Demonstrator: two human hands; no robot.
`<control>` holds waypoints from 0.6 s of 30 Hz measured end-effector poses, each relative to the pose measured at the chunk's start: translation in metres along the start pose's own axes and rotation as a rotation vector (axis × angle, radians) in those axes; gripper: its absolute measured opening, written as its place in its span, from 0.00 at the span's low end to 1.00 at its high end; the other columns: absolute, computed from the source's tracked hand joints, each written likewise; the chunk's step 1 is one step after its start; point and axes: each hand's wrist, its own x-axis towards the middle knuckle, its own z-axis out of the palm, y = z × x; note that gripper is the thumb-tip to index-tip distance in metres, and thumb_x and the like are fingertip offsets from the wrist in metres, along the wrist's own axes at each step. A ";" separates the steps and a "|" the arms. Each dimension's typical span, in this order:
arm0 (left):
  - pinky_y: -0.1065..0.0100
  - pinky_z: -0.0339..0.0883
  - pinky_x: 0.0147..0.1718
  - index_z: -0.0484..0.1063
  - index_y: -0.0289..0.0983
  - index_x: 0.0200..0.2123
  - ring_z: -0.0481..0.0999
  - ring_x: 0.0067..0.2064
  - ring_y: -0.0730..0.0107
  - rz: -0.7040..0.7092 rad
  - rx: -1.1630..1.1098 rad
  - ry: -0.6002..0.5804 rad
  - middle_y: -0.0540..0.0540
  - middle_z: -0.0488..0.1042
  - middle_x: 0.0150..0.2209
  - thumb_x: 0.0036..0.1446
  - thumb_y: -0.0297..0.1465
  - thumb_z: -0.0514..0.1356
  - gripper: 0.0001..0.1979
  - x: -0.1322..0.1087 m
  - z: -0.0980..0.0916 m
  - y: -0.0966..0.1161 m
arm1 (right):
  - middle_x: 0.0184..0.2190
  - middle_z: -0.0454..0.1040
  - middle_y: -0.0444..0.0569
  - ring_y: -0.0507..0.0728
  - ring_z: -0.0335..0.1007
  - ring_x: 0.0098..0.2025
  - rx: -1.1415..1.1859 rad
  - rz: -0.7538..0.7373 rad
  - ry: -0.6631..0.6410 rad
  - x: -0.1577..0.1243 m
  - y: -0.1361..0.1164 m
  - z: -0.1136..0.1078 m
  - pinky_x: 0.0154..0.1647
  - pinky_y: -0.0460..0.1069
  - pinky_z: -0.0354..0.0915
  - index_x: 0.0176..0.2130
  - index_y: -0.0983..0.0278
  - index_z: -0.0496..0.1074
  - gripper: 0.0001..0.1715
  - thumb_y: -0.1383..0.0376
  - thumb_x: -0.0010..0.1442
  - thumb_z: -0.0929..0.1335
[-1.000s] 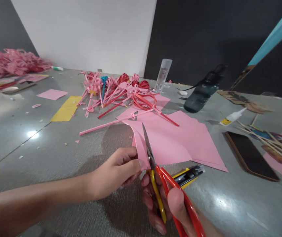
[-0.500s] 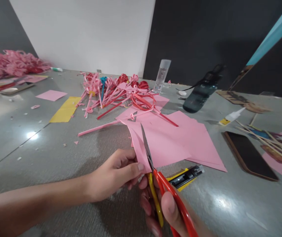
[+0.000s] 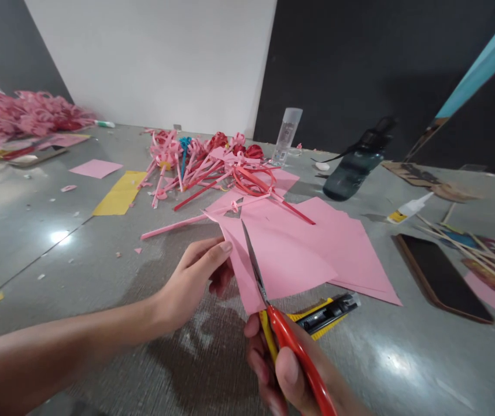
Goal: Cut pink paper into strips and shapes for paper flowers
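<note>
Paper [image 3: 291,260] lies well in from the far edge of the surface [image 3: 113,289], its left side pinched by the left hand [image 3: 191,283], while scissors [image 3: 276,320] held in the right hand [image 3: 288,375] point away along that side.

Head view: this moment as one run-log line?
left hand: pinching edge of pink sheet | right hand: gripping scissors, blade over sheet | phone: lying flat at right
</note>
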 end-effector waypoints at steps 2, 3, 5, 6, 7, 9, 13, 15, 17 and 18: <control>0.72 0.55 0.22 0.64 0.36 0.25 0.61 0.22 0.77 0.019 0.023 0.010 0.53 0.63 0.20 0.68 0.43 0.55 0.22 0.001 0.001 0.001 | 0.25 0.62 0.35 0.43 0.49 0.17 0.042 0.049 0.009 0.001 -0.001 0.002 0.18 0.42 0.51 0.44 0.57 0.66 0.41 0.29 0.48 0.70; 0.72 0.55 0.22 0.64 0.36 0.25 0.61 0.22 0.77 0.027 0.037 0.014 0.53 0.63 0.20 0.68 0.43 0.54 0.22 0.001 0.001 0.002 | 0.25 0.62 0.35 0.43 0.50 0.17 0.064 0.073 0.009 0.001 -0.003 0.003 0.19 0.42 0.53 0.44 0.57 0.66 0.40 0.30 0.48 0.70; 0.72 0.54 0.22 0.64 0.36 0.25 0.61 0.22 0.77 0.039 0.068 0.022 0.53 0.63 0.19 0.68 0.43 0.54 0.22 0.001 0.001 0.003 | 0.26 0.63 0.35 0.43 0.53 0.17 0.090 0.115 0.017 0.000 -0.009 0.006 0.21 0.42 0.58 0.44 0.57 0.66 0.38 0.32 0.50 0.70; 0.72 0.54 0.22 0.64 0.36 0.25 0.61 0.22 0.77 0.045 0.084 0.027 0.53 0.63 0.19 0.68 0.43 0.54 0.22 0.000 0.001 0.004 | 0.26 0.64 0.35 0.42 0.54 0.18 0.096 0.132 0.027 -0.001 -0.013 0.008 0.23 0.41 0.59 0.44 0.57 0.67 0.38 0.32 0.51 0.71; 0.72 0.54 0.21 0.64 0.37 0.25 0.61 0.22 0.77 0.052 0.098 0.030 0.53 0.63 0.19 0.68 0.43 0.54 0.22 0.000 0.000 0.005 | 0.26 0.64 0.35 0.42 0.54 0.18 0.100 0.143 0.040 -0.002 -0.018 0.010 0.24 0.41 0.59 0.43 0.58 0.67 0.37 0.33 0.50 0.72; 0.72 0.54 0.21 0.64 0.37 0.25 0.60 0.22 0.77 0.067 0.124 0.028 0.54 0.62 0.19 0.68 0.43 0.54 0.22 -0.001 0.000 0.006 | 0.26 0.63 0.35 0.42 0.54 0.19 0.089 0.151 0.060 -0.005 -0.027 0.013 0.23 0.40 0.56 0.40 0.59 0.66 0.36 0.35 0.50 0.73; 0.72 0.54 0.22 0.62 0.37 0.24 0.59 0.22 0.77 0.077 0.153 0.024 0.54 0.61 0.19 0.69 0.42 0.54 0.22 -0.002 0.000 0.008 | 0.24 0.63 0.35 0.43 0.55 0.20 0.110 0.173 0.091 -0.006 -0.036 0.016 0.22 0.40 0.51 0.39 0.60 0.65 0.35 0.37 0.51 0.74; 0.71 0.54 0.22 0.62 0.37 0.24 0.59 0.22 0.77 0.077 0.166 0.018 0.54 0.61 0.19 0.69 0.43 0.53 0.22 -0.001 0.000 0.007 | 0.24 0.64 0.35 0.44 0.58 0.21 0.138 0.191 0.121 -0.006 -0.036 0.017 0.23 0.40 0.53 0.40 0.60 0.66 0.35 0.37 0.49 0.75; 0.71 0.53 0.21 0.62 0.37 0.24 0.59 0.21 0.77 0.085 0.177 0.009 0.54 0.61 0.18 0.69 0.43 0.53 0.23 -0.001 0.000 0.007 | 0.23 0.64 0.36 0.44 0.60 0.22 0.135 0.192 0.140 -0.006 -0.036 0.018 0.24 0.40 0.55 0.40 0.60 0.67 0.36 0.37 0.49 0.75; 0.71 0.52 0.21 0.62 0.37 0.24 0.59 0.21 0.78 0.088 0.180 0.006 0.54 0.61 0.18 0.69 0.43 0.53 0.23 0.000 -0.001 0.007 | 0.23 0.63 0.36 0.44 0.59 0.21 0.127 0.188 0.143 -0.006 -0.036 0.018 0.24 0.40 0.56 0.40 0.60 0.67 0.35 0.37 0.49 0.75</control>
